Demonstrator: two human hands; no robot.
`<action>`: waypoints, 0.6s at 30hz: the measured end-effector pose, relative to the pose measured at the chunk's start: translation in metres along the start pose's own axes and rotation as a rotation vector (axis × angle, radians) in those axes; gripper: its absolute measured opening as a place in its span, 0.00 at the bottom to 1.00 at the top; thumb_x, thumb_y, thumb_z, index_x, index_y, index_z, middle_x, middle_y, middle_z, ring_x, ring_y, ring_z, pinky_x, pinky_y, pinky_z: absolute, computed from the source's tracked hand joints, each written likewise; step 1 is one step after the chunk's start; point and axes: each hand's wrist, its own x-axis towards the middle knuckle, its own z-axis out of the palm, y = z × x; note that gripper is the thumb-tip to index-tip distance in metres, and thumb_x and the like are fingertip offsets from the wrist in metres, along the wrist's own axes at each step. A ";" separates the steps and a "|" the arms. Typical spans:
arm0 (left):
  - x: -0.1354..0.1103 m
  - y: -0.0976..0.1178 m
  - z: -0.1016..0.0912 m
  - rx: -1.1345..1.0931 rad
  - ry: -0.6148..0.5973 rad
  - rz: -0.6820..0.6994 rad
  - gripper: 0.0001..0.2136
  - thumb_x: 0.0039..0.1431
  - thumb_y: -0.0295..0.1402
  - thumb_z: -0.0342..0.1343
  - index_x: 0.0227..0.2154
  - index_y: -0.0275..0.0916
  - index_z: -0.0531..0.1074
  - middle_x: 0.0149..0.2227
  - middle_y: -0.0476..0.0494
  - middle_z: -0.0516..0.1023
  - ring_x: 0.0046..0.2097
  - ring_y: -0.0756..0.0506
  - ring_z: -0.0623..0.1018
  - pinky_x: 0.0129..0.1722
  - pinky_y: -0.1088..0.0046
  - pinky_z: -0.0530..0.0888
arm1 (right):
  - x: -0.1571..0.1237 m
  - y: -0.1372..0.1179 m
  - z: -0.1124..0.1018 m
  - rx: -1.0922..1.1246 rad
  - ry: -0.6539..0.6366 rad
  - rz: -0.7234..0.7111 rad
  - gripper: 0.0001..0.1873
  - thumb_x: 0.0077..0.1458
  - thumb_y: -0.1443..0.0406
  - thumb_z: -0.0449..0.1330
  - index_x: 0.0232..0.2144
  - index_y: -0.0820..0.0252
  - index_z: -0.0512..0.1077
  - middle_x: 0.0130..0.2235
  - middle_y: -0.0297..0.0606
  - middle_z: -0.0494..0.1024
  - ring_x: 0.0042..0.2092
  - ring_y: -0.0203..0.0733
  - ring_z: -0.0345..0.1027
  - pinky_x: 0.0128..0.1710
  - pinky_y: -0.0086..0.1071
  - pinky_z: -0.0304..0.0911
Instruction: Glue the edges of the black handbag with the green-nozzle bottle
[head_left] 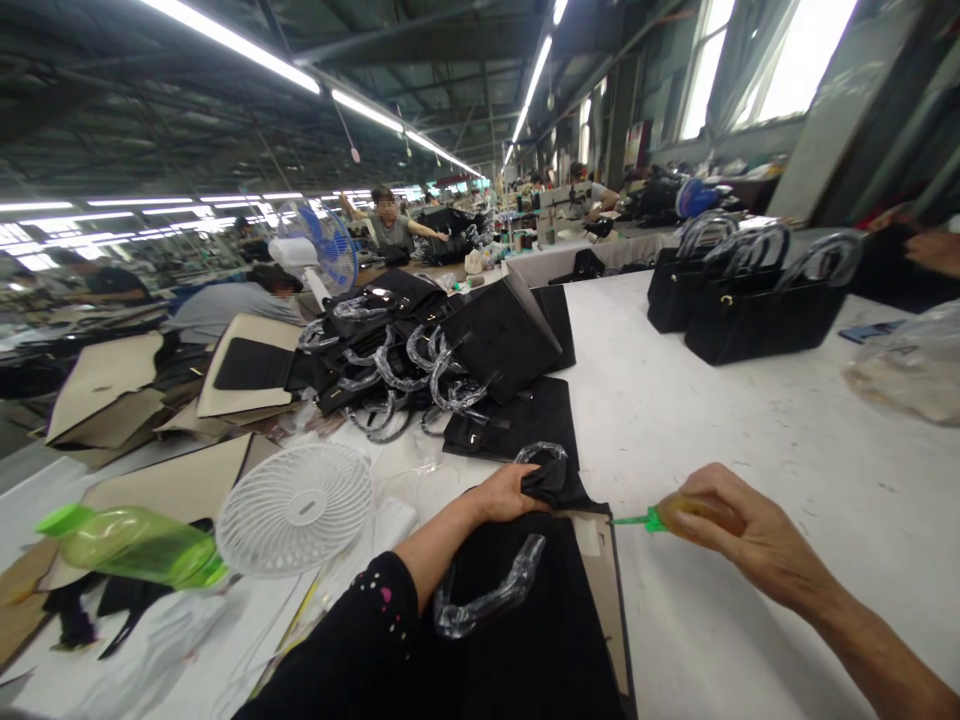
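A black handbag (525, 590) lies on the white table in front of me, one plastic-wrapped handle (487, 605) on its face. My left hand (504, 494) grips the bag's folded black fabric near its far end. Along the bag's right side, a beige inner panel (600, 570) with a dark edge is exposed. In my right hand (739, 520) is a glue bottle (699, 512), its fingers closed around the amber body. The bottle's thin green nozzle (634, 520) points left, its tip at the panel's far right corner.
Black bags with wrapped handles are piled (420, 350) beyond my left hand. Several finished handbags (765, 310) stand at the back right. On the left are a white fan (300, 510) and a green bottle (135, 545). A person (390, 225) works beyond the pile.
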 end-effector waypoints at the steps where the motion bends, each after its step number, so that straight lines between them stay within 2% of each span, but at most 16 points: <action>1: 0.000 0.000 0.000 -0.001 -0.002 0.001 0.15 0.36 0.30 0.71 0.26 0.36 0.70 0.26 0.55 0.73 0.31 0.51 0.70 0.37 0.74 0.68 | 0.000 0.000 0.000 0.006 -0.014 -0.003 0.16 0.62 0.49 0.63 0.38 0.54 0.72 0.40 0.38 0.74 0.42 0.49 0.72 0.42 0.41 0.70; 6: -0.001 0.002 0.001 0.001 0.000 0.009 0.13 0.37 0.27 0.68 0.26 0.36 0.68 0.25 0.56 0.72 0.30 0.52 0.69 0.37 0.75 0.67 | 0.000 0.005 -0.001 -0.003 0.031 -0.004 0.15 0.63 0.50 0.63 0.40 0.53 0.71 0.42 0.38 0.72 0.43 0.50 0.70 0.45 0.43 0.66; 10: -0.001 0.005 0.001 0.019 -0.006 0.003 0.12 0.38 0.25 0.67 0.25 0.36 0.69 0.24 0.56 0.72 0.29 0.52 0.68 0.35 0.76 0.67 | -0.004 0.007 -0.003 0.011 -0.037 0.026 0.14 0.63 0.50 0.63 0.39 0.53 0.72 0.41 0.37 0.72 0.42 0.49 0.71 0.43 0.42 0.66; 15: -0.003 0.010 0.001 0.027 -0.012 0.008 0.11 0.39 0.24 0.66 0.26 0.36 0.69 0.24 0.57 0.71 0.30 0.52 0.69 0.35 0.76 0.67 | -0.005 0.011 -0.004 -0.006 0.011 0.017 0.15 0.63 0.49 0.62 0.40 0.53 0.71 0.42 0.38 0.72 0.42 0.50 0.70 0.43 0.43 0.65; 18: -0.003 0.010 0.001 0.026 -0.012 0.010 0.11 0.38 0.24 0.66 0.26 0.36 0.69 0.24 0.57 0.71 0.30 0.52 0.69 0.36 0.76 0.67 | -0.006 0.014 -0.003 0.013 -0.046 0.035 0.15 0.63 0.49 0.62 0.40 0.53 0.71 0.41 0.36 0.72 0.42 0.49 0.70 0.42 0.42 0.66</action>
